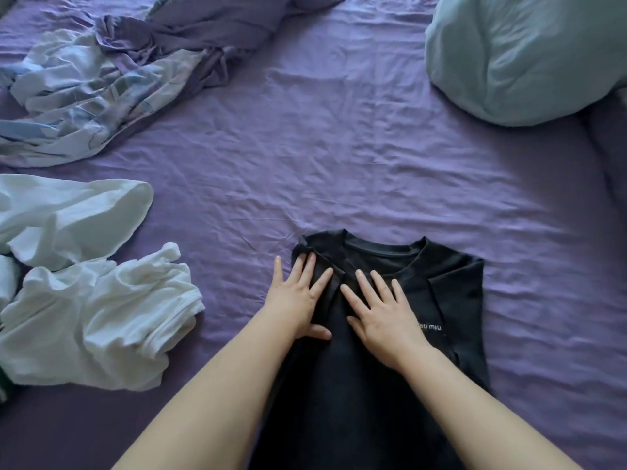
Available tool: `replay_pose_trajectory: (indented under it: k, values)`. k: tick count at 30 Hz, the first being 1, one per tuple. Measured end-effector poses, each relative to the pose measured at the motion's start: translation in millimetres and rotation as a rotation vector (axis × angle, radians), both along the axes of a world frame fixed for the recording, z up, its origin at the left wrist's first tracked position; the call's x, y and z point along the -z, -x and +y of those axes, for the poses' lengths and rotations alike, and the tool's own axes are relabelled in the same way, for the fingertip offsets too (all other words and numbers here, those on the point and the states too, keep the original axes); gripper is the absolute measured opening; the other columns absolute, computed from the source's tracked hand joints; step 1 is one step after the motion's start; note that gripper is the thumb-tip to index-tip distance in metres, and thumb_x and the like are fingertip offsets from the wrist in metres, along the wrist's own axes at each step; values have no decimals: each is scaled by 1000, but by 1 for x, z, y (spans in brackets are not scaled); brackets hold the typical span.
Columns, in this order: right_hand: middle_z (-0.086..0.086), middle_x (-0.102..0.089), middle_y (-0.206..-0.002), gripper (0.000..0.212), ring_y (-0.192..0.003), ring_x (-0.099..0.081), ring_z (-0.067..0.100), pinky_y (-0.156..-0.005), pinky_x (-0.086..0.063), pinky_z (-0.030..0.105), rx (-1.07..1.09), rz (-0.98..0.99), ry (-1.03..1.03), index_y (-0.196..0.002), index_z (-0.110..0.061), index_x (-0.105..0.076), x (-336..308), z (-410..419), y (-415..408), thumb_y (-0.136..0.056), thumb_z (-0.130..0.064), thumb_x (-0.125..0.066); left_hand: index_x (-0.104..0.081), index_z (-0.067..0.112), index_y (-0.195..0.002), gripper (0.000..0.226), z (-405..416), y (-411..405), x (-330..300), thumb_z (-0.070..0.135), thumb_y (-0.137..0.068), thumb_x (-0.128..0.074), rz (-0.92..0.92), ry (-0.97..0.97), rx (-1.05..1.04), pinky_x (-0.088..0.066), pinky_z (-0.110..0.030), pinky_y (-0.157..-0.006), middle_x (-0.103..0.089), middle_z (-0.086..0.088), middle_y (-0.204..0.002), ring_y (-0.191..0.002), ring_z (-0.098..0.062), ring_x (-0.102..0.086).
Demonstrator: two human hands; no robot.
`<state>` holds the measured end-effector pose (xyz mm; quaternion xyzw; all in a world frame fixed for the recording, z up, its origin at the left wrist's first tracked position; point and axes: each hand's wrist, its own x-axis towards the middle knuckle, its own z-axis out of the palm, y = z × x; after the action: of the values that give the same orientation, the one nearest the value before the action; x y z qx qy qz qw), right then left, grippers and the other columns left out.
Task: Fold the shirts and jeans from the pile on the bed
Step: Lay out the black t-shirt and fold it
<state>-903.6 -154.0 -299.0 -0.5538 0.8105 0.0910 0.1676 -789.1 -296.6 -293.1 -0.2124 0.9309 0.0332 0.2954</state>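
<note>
Black shirt (390, 300) flat on purple bed (339, 147), near centre, left side folded inward. Left hand (298, 300) and right hand (383, 313) pressing it, fingers straight, spread. White clothes pile (95, 317) near left. Pale pillow (519, 59) far right.

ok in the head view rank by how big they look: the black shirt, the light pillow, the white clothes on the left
1. black shirt, though it lies nearest the camera
2. white clothes and light pillow: look alike, and both are cut off by the frame's edge, so no ranking

Soft dim daylight (edges bowed)
</note>
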Motion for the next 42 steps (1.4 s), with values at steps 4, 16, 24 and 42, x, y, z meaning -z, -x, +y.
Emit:
replay_pose_trajectory:
  k: [4,16,24,42]
  values:
    - [11,-54,-135,51,-124,-51,34,-93,-45,54,12,68,72,-127,-26,-58,10,17,-10,-81,-44,-49,18,19,-148,117,13,15,-10,72,-74,-55,-96,54,-19,8,-64,-109,22,-20,-154,-144,-33,18]
    - [13,-60,-127,88,-122,-42,32,-80,-52,53,91,-72,131,-117,-22,-64,-4,134,-81,-37,-48,-89,7,20,-151,78,149,-80,-24,42,-95,-43,9,-149,-67,9,-59,-111,21,-14,-155,-144,-29,20]
    - [13,-50,-132,111,-126,-34,33,-74,-54,50,129,-154,118,-120,-25,-47,-9,212,-153,-19,-33,-93,-20,20,-150,97,223,-164,-31,33,-71,-74,-10,-225,-111,-26,-68,-101,-6,-20,-157,-144,-33,12]
    - [8,-69,-105,48,-95,-67,27,-65,-55,38,553,-212,145,-89,-19,-75,-22,268,-179,-49,3,-87,-47,29,-128,38,226,-200,-42,12,-94,-44,83,-173,-632,-43,-37,-96,-11,-8,-155,-139,-26,-19]
